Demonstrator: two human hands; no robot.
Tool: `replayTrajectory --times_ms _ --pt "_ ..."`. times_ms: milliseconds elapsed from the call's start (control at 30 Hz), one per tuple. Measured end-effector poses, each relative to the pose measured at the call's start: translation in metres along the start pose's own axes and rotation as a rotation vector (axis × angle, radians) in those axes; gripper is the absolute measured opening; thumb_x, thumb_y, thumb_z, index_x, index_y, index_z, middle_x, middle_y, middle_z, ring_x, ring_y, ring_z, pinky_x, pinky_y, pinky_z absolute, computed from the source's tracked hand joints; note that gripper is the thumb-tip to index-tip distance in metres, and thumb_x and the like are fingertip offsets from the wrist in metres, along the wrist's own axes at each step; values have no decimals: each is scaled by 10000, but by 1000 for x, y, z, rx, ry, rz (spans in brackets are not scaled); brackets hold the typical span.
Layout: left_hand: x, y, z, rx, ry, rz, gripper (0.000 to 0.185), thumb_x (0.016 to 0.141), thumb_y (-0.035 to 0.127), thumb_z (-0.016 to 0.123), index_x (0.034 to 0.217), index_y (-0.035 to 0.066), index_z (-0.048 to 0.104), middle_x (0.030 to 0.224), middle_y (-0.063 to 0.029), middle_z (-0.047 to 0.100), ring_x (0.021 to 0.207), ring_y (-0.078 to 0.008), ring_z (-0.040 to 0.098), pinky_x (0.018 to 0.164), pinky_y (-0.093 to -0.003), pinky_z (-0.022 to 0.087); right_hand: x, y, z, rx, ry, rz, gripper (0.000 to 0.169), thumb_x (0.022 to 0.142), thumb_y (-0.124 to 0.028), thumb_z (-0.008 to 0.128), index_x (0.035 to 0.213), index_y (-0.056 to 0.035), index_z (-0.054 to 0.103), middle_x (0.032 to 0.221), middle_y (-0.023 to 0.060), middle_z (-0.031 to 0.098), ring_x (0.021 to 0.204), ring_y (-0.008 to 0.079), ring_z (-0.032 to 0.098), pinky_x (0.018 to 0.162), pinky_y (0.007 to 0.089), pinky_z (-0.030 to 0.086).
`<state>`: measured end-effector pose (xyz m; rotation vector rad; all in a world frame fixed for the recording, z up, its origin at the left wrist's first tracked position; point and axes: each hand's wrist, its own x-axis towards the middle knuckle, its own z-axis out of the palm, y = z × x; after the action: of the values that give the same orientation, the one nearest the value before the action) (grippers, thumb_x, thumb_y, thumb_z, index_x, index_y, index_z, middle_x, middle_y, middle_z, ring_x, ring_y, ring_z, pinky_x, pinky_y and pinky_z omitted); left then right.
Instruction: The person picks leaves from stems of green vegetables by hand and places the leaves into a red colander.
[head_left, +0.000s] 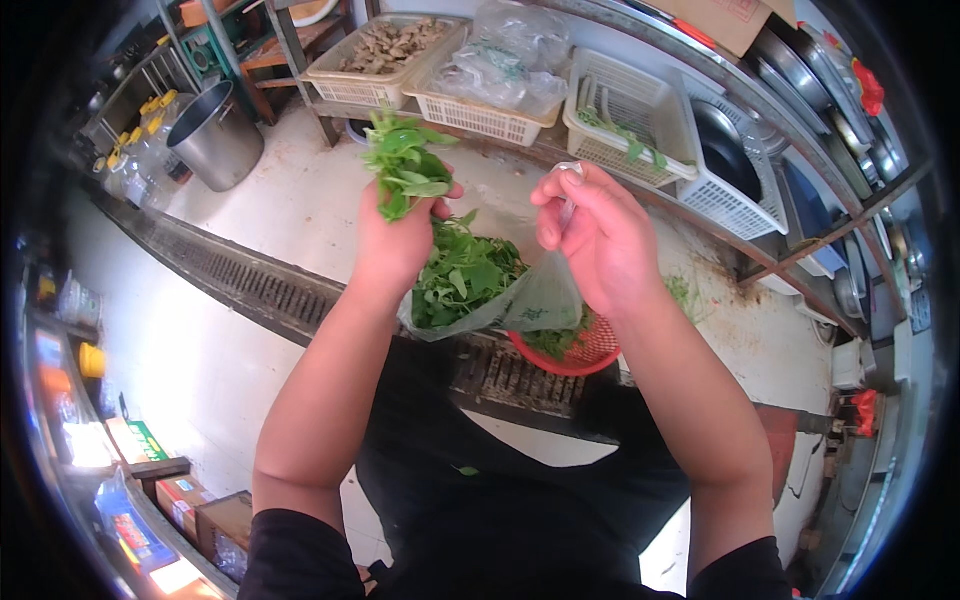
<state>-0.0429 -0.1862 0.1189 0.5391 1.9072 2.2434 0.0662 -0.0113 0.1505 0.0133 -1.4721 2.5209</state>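
My left hand (397, 232) holds a bunch of leafy greens (405, 161), its leaves sticking up past the fingers. The rim of a thin clear plastic bag (540, 292) is pinched in my right hand (600, 232), which lifts one side of it. More leafy greens (469, 274) fill the bag, which lies between my forearms. Partly behind the bag, a red plastic colander basket (577, 367) contains some finer greens (555, 343). A single loose leaf (466, 471) rests on the black clothing over my lap.
A floor drain grate (247, 277) crosses in front of me. Beyond it, a low shelf bears crates of ginger (394, 46), plastic bags (502, 64) and a few stalks (600, 112). A steel pot (217, 139) and oil bottles (146, 161) stand at the upper left. Plant scraps (681, 292) lie on the floor.
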Motion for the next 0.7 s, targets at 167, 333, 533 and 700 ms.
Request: replayTrajectory --times_ms 167,333,533,700 --pt "18 -6 -35 88 37 116 151 933 -2 505 1048 -4 602 857 -78 657 687 -95 515 649 -234 425 36 38 -3 -28 -25 -13 175 956 -199 569 919 -38 625 925 72 638 765 148 557 737 285 431" --pt "70 -109 -94 382 129 83 139 938 -1 523 1049 0 605 847 -53 634 707 -99 533 633 -242 428 82 152 -37 -493 78 406 243 943 -295 592 945 -64 667 1030 62 648 952 140 569 853 318 421" --pt "87 -125 -99 340 68 12 130 933 -12 502 997 1 614 816 -56 613 696 -107 523 636 -245 426 74 287 -99 -498 142 624 262 931 -303 579 931 -60 679 939 55 644 889 151 555 790 319 429" --pt "89 -140 -114 84 118 -5 138 935 -3 498 1013 -6 612 863 -57 616 728 -122 545 672 -257 451 77 309 -100 -444 204 654 269 929 -295 554 933 -50 666 842 66 625 823 168 564 754 333 442"
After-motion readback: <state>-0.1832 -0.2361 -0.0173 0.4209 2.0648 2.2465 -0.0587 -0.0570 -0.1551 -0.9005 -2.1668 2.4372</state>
